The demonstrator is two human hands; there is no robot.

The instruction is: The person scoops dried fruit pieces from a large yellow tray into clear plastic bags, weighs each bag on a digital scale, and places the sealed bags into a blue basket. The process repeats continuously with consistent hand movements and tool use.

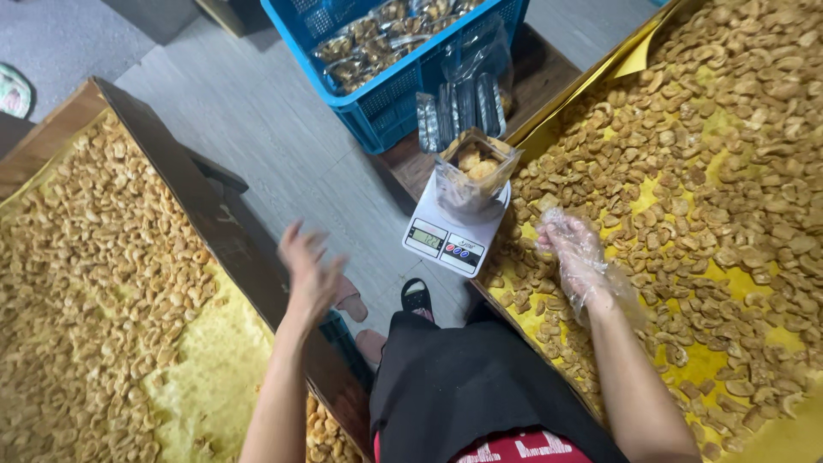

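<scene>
We are looking down past our black apron (463, 386) at two hands. Our left hand (310, 270) is hanging bare in the air over the gap between the trays, fingers spread apart, gripping nothing; it is blurred. Our right hand (576, 255) is wearing a clear plastic glove and resting palm down on the nuts (711, 171) in the right tray (636, 53), fingers loosely curled among them; we cannot tell whether it is pinching any.

One bag (473, 176) is standing upright on one white scale (454, 230), mouth open and pointing up, its long axis vertical, partly filled with nuts. It is sitting just left of and a little beyond the right hand, near but apart, and well apart from the left hand, up and to that hand's right. The scale is lying on a dark wooden board, its display facing us.

We are counting two wide trays of nuts on yellow lining, the other one (103, 283) lying at our left. One blue crate (386, 94) is standing beyond the scale, holding filled bags, and a row of packed bags (463, 107) is leaning against it. One sandalled foot (417, 297) is showing on the grey floor (257, 111).
</scene>
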